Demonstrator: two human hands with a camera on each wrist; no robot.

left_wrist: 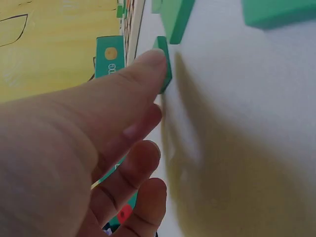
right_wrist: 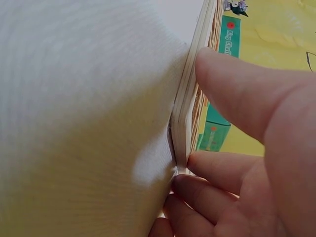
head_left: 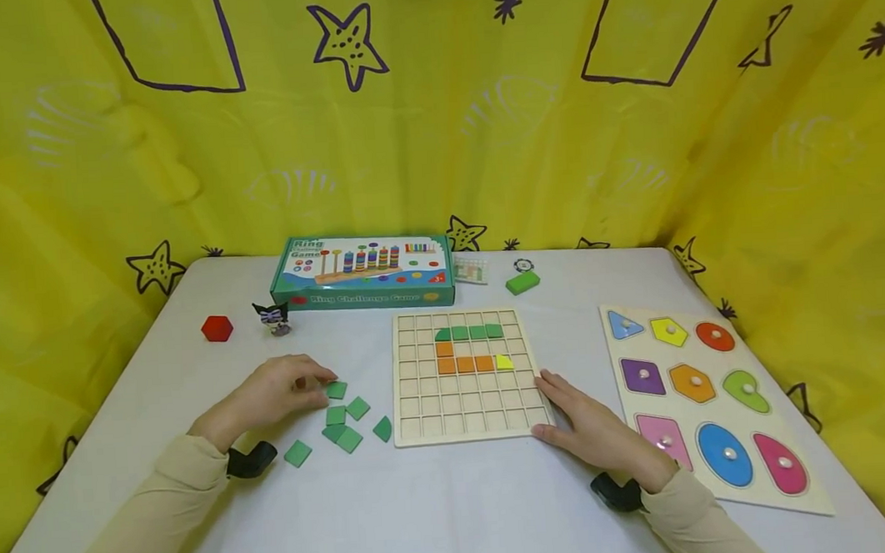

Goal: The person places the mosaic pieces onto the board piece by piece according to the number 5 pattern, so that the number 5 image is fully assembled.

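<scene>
My left hand [head_left: 272, 394] pinches a green square tile [head_left: 337, 390] between thumb and index finger, low over the table; in the left wrist view the thumb lies against the tile [left_wrist: 163, 64]. Several loose green tiles [head_left: 349, 440] lie just right of and below this hand, one [head_left: 382, 429] with a rounded side. A wooden grid board [head_left: 419, 407] holds a green row [head_left: 475, 331], several orange squares [head_left: 465, 365] and a yellow piece [head_left: 504, 363]. My right hand [head_left: 597, 431] rests with extended fingers at the board's right edge and near corner, also seen in the right wrist view.
Behind the board stand a Ring Challenge Game box [head_left: 363, 272], a green block [head_left: 523, 283] and a small round token [head_left: 524, 265]. A red hexagon [head_left: 217, 328] and a small figurine [head_left: 273, 319] are at left. A knobbed shape puzzle [head_left: 692, 455] lies at right.
</scene>
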